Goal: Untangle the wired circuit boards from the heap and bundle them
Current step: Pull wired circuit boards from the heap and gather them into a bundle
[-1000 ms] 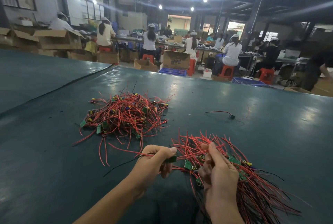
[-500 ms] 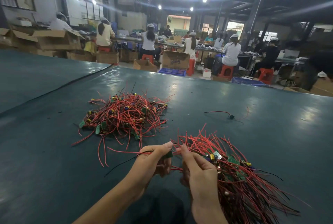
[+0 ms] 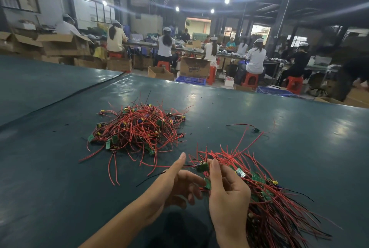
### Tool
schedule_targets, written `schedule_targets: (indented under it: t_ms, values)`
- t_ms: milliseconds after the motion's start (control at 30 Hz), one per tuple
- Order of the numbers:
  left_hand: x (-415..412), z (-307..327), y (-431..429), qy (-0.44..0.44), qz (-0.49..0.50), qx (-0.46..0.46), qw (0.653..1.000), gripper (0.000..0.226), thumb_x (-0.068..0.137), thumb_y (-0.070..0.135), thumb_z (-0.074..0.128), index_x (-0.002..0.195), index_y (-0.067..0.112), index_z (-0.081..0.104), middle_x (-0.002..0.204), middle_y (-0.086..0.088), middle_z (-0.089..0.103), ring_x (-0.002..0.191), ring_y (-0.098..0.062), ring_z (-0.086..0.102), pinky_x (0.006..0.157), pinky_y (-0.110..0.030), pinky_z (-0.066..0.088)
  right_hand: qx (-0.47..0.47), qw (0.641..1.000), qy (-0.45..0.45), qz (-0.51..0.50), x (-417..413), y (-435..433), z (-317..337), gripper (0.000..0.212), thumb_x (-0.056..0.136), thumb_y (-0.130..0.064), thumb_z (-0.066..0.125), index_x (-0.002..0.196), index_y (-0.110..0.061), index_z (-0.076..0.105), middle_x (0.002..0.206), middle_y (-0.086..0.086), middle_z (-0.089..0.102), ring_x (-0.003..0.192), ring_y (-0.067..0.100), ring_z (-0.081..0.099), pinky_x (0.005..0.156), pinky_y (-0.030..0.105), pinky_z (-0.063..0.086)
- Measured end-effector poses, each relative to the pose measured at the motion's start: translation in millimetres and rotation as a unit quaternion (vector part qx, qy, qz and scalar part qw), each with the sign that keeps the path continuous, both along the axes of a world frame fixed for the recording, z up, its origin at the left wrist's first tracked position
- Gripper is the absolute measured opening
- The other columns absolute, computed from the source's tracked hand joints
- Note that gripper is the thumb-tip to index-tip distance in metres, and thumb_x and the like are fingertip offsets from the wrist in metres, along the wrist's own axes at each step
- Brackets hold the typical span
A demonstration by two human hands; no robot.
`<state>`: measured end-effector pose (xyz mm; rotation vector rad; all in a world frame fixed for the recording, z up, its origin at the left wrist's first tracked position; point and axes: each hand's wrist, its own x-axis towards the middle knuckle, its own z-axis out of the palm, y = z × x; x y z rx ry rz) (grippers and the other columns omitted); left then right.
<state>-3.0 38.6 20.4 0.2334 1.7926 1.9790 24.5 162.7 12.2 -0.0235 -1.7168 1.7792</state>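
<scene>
On the dark green bench (image 3: 60, 167), two piles of red-wired circuit boards lie apart. To the left and farther back sits the heap (image 3: 137, 128), a round tangle with wire ends poking out in every direction and no clear long axis. Nearer, the left hand (image 3: 175, 185) hovers released, thumb straight up and fingers loosely spread, gripping nothing. Far behind it, beyond the bench, a cardboard box (image 3: 194, 67) carries blue print too blurred to read. One small green circuit board (image 3: 202, 167) is pinched at the fingertips of the right hand (image 3: 227, 193), with its red wire trailing left past the left thumb. Farther back on the bench lies one loose board (image 3: 255, 129), its thin wires stretched left and right. Under and beside the right hand rests the bundle (image 3: 283, 213), boards gathered near the hand and wires combed along one axis toward the near right.
</scene>
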Motion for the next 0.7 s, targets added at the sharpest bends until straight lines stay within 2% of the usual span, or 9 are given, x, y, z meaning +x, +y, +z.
schedule_targets:
  t_ms: [33,133,233,300,367,433,533,633,700]
  values:
    - [0,0,1,0.001,-0.009,0.008,1.000,0.079,0.068,0.080,0.039,0.090,0.013,0.077,0.082,-0.009,0.070,0.063,-0.015,0.058,0.055,-0.022,0.043,0.036,0.999,0.036,-0.013,2,0,1,0.026,0.093,-0.037,0.061,0.073,-0.026,0.073,0.061,-0.005,0.064,0.056,0.003,0.061,0.055,0.015,0.048]
    - [0,2,3,0.009,0.007,0.051,0.999,0.067,0.067,0.074,0.049,0.083,0.016,0.077,0.080,-0.005,0.070,0.061,-0.015,0.058,0.053,-0.023,0.042,0.116,0.988,0.102,-0.020,5,-3,3,0.018,0.093,-0.036,0.059,0.080,-0.031,0.070,0.068,-0.008,0.062,0.063,0.012,0.061,0.059,0.024,0.050]
    - [0,5,1,0.038,0.037,0.086,0.995,0.054,0.071,0.065,0.056,0.079,0.014,0.075,0.071,-0.005,0.067,0.057,-0.015,0.058,0.050,-0.023,0.042,0.162,0.976,0.145,-0.006,6,-4,5,0.011,0.094,-0.025,0.063,0.090,-0.023,0.073,0.072,-0.013,0.056,0.064,0.004,0.056,0.060,0.010,0.042]
    - [1,6,1,0.062,0.065,0.092,0.992,0.050,0.072,0.061,0.057,0.076,0.014,0.075,0.069,-0.007,0.065,0.058,-0.017,0.058,0.052,-0.026,0.043,0.172,0.973,0.155,0.019,7,-4,4,0.010,0.089,-0.016,0.066,0.095,-0.019,0.074,0.078,-0.010,0.060,0.067,0.005,0.060,0.060,0.010,0.046]
    - [1,7,1,0.058,0.093,0.108,0.988,0.061,0.072,0.060,0.057,0.088,0.003,0.072,0.076,-0.015,0.064,0.069,-0.026,0.056,0.059,-0.031,0.043,0.175,0.972,0.152,0.040,8,-4,1,0.018,0.083,-0.007,0.068,0.097,-0.016,0.075,0.086,-0.007,0.060,0.066,0.008,0.060,0.058,0.011,0.047]
    - [2,9,0,0.032,0.096,0.118,0.988,0.069,0.074,0.061,0.054,0.095,-0.003,0.065,0.081,-0.016,0.062,0.075,-0.027,0.053,0.064,-0.034,0.040,0.176,0.973,0.141,0.046,7,-4,-1,0.024,0.081,-0.002,0.066,0.100,-0.014,0.074,0.088,-0.007,0.059,0.060,0.008,0.056,0.053,0.012,0.044]
    - [4,13,-2,-0.009,0.054,0.130,0.990,0.054,0.084,0.061,0.039,0.063,0.014,0.055,0.069,-0.007,0.056,0.059,-0.018,0.049,0.061,-0.032,0.035,0.120,0.986,0.098,0.064,6,-4,-2,0.018,0.086,-0.005,0.062,0.092,-0.017,0.075,0.081,-0.007,0.063,0.059,0.006,0.059,0.053,0.014,0.045]
    - [3,13,-2,-0.067,0.022,0.144,0.987,0.057,0.093,0.058,0.030,0.053,0.019,0.042,0.059,-0.001,0.046,0.051,-0.014,0.042,0.057,-0.029,0.031,0.037,0.990,-0.010,0.138,6,-6,0,0.026,0.095,-0.026,0.058,0.078,-0.018,0.076,0.067,0.004,0.069,0.055,0.017,0.063,0.053,0.032,0.053]
    - [4,13,-1,-0.103,-0.005,0.135,0.985,0.058,0.093,0.057,0.033,0.050,0.019,0.041,0.053,0.000,0.040,0.046,-0.013,0.038,0.050,-0.025,0.031,-0.001,0.986,-0.067,0.153,5,-7,3,0.033,0.088,-0.039,0.054,0.074,-0.019,0.077,0.054,-0.002,0.064,0.045,0.005,0.055,0.046,0.018,0.045]
